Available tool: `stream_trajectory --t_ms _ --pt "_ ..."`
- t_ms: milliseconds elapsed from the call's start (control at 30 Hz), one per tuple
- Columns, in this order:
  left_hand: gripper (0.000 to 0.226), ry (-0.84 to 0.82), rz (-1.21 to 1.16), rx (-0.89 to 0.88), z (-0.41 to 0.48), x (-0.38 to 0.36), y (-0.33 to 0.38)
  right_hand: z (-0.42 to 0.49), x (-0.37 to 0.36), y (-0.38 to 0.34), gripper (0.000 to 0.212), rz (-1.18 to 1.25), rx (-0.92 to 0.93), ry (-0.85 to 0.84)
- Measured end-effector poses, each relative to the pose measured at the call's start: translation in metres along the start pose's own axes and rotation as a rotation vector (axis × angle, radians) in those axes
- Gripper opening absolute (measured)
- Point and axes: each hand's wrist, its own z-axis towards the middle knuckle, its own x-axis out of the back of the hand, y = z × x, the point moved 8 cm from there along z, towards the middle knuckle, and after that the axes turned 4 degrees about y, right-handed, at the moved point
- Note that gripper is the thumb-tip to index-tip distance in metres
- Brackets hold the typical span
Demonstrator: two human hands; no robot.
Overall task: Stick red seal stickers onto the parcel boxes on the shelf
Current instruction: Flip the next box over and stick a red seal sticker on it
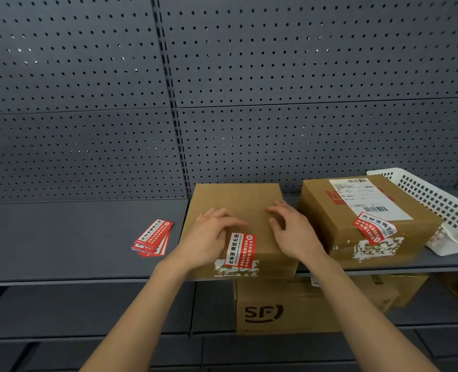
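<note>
A brown parcel box [238,200] stands on the grey shelf [75,237], with a red seal sticker [240,249] across its near top edge and front. My left hand [211,234] rests on the box top just left of that sticker, fingers spread. My right hand [293,232] hovers or rests on the top to the sticker's right, fingers curled apart, holding nothing. A second brown box [329,210] to the right carries a white shipping label and its own red seal sticker [374,227]. A stack of loose red stickers [152,238] lies on the shelf to the left.
A white plastic basket [437,202] sits tilted at the far right of the shelf. Grey pegboard [222,76] backs the shelf. On the lower shelf stands a brown box with an SF logo [262,312], with more boxes behind it.
</note>
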Motion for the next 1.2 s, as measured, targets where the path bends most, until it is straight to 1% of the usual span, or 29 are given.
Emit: stream_trajectory --t_ms 100,333,500,600,767,900,1000,1133,1200 --pt "0.054 -0.045 0.034 -0.024 0.003 -0.008 0.008 -0.002 -0.001 -0.001 0.044 0.033 -0.020 -0.011" --pt "0.050 -0.038 -0.018 0.005 0.008 -0.011 0.009 -0.005 0.002 -0.001 0.044 0.065 -0.041 0.000" --pt "0.035 -0.037 -0.099 0.036 0.011 -0.011 0.012 -0.005 0.002 0.001 0.044 0.079 -0.048 0.004" --pt "0.028 -0.066 -0.095 0.022 0.011 -0.010 0.017 -0.006 0.002 0.001 0.044 0.087 -0.049 0.003" --pt "0.026 -0.096 -0.070 0.009 0.011 -0.005 0.017 -0.006 0.001 0.001 0.044 0.092 -0.044 0.003" --pt "0.030 -0.040 -0.088 0.036 0.013 -0.002 0.013 -0.005 0.001 0.002 0.044 0.103 -0.054 0.006" --pt "0.032 -0.014 -0.028 0.038 0.016 0.001 0.011 -0.003 0.000 0.003 0.043 0.112 -0.056 0.008" --pt "0.030 -0.075 0.120 0.046 0.017 0.000 0.012 -0.001 -0.001 0.003 0.043 0.116 -0.059 0.009" --pt "0.023 -0.088 0.115 0.044 0.017 -0.001 0.013 -0.001 -0.001 0.003 0.043 0.118 -0.060 0.012"
